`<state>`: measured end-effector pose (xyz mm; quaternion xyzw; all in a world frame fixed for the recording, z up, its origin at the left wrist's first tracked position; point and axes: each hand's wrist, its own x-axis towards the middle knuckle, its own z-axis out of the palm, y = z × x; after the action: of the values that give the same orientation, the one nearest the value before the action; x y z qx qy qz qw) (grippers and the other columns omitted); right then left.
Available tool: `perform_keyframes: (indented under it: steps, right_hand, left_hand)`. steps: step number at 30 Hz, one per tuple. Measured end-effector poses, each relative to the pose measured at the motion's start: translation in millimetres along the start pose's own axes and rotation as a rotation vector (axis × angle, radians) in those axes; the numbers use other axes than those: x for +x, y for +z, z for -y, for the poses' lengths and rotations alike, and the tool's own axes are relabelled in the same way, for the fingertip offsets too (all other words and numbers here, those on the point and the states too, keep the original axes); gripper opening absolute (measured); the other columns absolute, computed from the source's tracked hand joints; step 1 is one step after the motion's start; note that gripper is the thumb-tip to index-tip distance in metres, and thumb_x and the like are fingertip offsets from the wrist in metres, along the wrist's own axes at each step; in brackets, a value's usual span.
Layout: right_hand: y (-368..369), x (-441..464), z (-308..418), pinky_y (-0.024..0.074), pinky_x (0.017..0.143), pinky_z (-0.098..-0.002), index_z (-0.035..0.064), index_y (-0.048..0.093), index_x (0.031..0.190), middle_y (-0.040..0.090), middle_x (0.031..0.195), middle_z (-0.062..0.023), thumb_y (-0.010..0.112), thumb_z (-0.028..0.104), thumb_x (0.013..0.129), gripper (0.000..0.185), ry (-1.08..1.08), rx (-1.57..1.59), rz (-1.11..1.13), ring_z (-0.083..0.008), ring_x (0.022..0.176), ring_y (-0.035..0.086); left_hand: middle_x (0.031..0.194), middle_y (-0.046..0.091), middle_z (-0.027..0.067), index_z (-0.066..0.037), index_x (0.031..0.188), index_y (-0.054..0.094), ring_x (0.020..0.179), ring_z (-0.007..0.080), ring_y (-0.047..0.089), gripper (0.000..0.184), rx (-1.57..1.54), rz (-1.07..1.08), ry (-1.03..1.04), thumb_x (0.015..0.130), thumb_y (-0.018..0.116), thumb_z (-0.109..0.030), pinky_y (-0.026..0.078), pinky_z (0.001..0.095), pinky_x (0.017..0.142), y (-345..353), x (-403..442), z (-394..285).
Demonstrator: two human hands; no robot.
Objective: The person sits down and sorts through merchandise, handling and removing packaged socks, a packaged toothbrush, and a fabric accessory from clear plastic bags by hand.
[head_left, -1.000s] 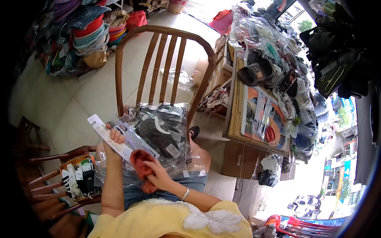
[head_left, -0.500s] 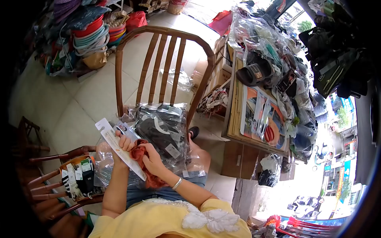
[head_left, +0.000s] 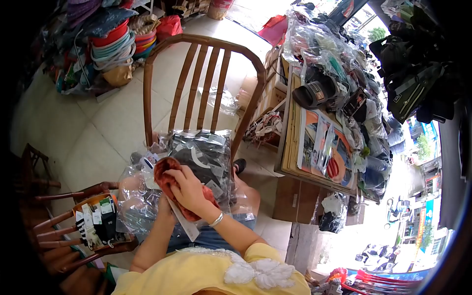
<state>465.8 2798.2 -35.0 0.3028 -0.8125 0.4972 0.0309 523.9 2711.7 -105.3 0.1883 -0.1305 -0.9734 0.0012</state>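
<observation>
Head camera view, inspected with the wooden chair (head_left: pixel 208 88) as reference. Half a second ago the left hand's fingers were in sight on the white card (head_left: pixel 186 225), with the reddish cloth (head_left: pixel 164 169) bunched beside them. Now the cloth covers the card's upper part, and only the lower end shows, in front of the chair's back, above the seated person's lap. The right hand (head_left: pixel 189 189) has its fingers curled on the cloth, gripping it over the card. The left hand (head_left: pixel 165 207) lies lower, at the card's edge; its fingers are hidden, so I cannot tell how it grips. In my judgement, the upper face is now being attended to, while the lower end lies free of the cloth.

Surroundings: a dark package (head_left: pixel 216 169) in clear wrap lies against the foot of the chair's back. Loose clear plastic (head_left: pixel 130 196) spreads before the chair, just beside the forearms, and could snag the card. Tagged garments (head_left: pixel 98 219) sit left of the chair. Right of it stands a table (head_left: pixel 291 152) bearing a dark sandal (head_left: pixel 314 93) and red handles (head_left: pixel 333 168), well apart from the hands and no hindrance.
</observation>
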Motion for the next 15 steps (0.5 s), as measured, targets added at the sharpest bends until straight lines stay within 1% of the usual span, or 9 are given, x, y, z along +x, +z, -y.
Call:
perform_keyframes:
  steps: [2,4,5,6,8,10,12,14,15]
  right_hand:
    - [-6.1,0.6,5.0,0.0472,0.078,-0.0402,0.0102,0.057,0.11,0.052,0.107,-0.0169,0.058,0.005,0.074,0.036,0.075,0.075,-0.03,-0.0375,0.093,0.055]
    - [-1.9,-6.8,9.0,0.0475,0.078,-0.0395,0.0107,0.057,0.111,0.052,0.108,-0.017,0.058,0.005,0.073,0.039,0.022,0.065,0.038,-0.0367,0.094,0.056]
    - [3.5,-13.2,11.3,0.0475,0.079,-0.0397,0.0113,0.057,0.113,0.052,0.11,-0.0169,0.059,0.006,0.072,0.041,0.022,0.049,0.092,-0.0361,0.095,0.056]
    - [8.4,-16.0,12.1,0.0474,0.08,-0.04,0.0112,0.056,0.114,0.052,0.111,-0.0174,0.059,0.006,0.072,0.042,-0.009,0.039,0.112,-0.0361,0.096,0.056]
    - [11.5,-17.3,9.8,0.0471,0.081,-0.0401,0.0108,0.056,0.115,0.051,0.112,-0.018,0.059,0.006,0.073,0.043,-0.012,0.03,0.041,-0.0371,0.097,0.055]
    - [9.5,-10.4,3.8,0.0466,0.082,-0.0398,0.01,0.055,0.116,0.051,0.112,-0.0189,0.06,0.007,0.074,0.042,-0.026,-0.011,-0.011,-0.0381,0.1,0.054]
    - [7.7,-1.9,0.3,0.0463,0.083,-0.04,0.0094,0.055,0.116,0.051,0.112,-0.0188,0.059,0.006,0.075,0.041,-0.002,-0.008,-0.017,-0.0383,0.101,0.053]
    - [4.9,9.1,-5.1,0.0463,0.083,-0.0399,0.0089,0.055,0.115,0.052,0.112,-0.0186,0.058,0.006,0.076,0.04,0.002,-0.038,-0.061,-0.0383,0.101,0.053]
    - [3.7,13.7,-7.7,0.0462,0.083,-0.0392,0.0084,0.055,0.115,0.052,0.111,-0.0188,0.057,0.005,0.077,0.038,0.039,-0.018,-0.083,-0.0384,0.1,0.053]
  left_hand:
    - [0.124,0.054,0.0072,-0.012,0.128,0.046,0.112,0.022,0.054,0.045,0.006,-0.012,0.042,0.092,0.052,-0.038,0.047,0.0365,0.094,0.3,-5.8,-6.2]
    - [0.12,0.056,0.0083,-0.011,0.126,0.047,0.108,0.0223,0.057,0.043,0.03,-0.084,0.023,0.092,0.051,-0.038,0.049,0.037,0.091,-18.0,4.9,-15.6]
    - [0.117,0.057,0.0092,-0.011,0.125,0.047,0.104,0.0232,0.059,0.042,0.005,0.042,-0.031,0.094,0.047,-0.039,0.051,0.0363,0.088,-24.3,10.9,-21.2]
    - [0.116,0.057,0.0096,-0.012,0.124,0.048,0.103,0.0231,0.059,0.041,0.003,-0.025,-0.062,0.095,0.042,-0.041,0.051,0.0364,0.087,-30.7,6.1,-17.9]
    - [0.119,0.055,0.0091,-0.012,0.126,0.047,0.105,0.0222,0.057,0.045,0.229,-0.113,0.158,0.095,0.039,-0.044,0.049,0.036,0.089,-20.9,8.7,-14.7]
    - [0.122,0.053,0.0082,-0.01,0.129,0.044,0.108,0.0212,0.055,0.048,0.085,-0.105,0.134,0.095,0.039,-0.043,0.047,0.0346,0.092,21.8,-15.1,-17.0]
    - [0.123,0.052,0.0076,-0.008,0.132,0.041,0.11,0.0187,0.054,0.048,0.203,-0.039,0.203,0.095,0.046,-0.036,0.045,0.0315,0.092,11.1,-20.6,-12.9]
    - [0.121,0.053,0.0071,-0.006,0.133,0.04,0.107,0.0157,0.054,0.047,0.582,-0.029,0.264,0.093,0.053,-0.028,0.045,0.0297,0.089,10.2,-25.5,-12.9]
    - [0.117,0.055,0.0057,-0.004,0.132,0.041,0.101,0.013,0.055,0.046,0.547,-0.021,0.208,0.092,0.056,-0.023,0.046,0.0285,0.086,2.0,-26.5,-16.9]
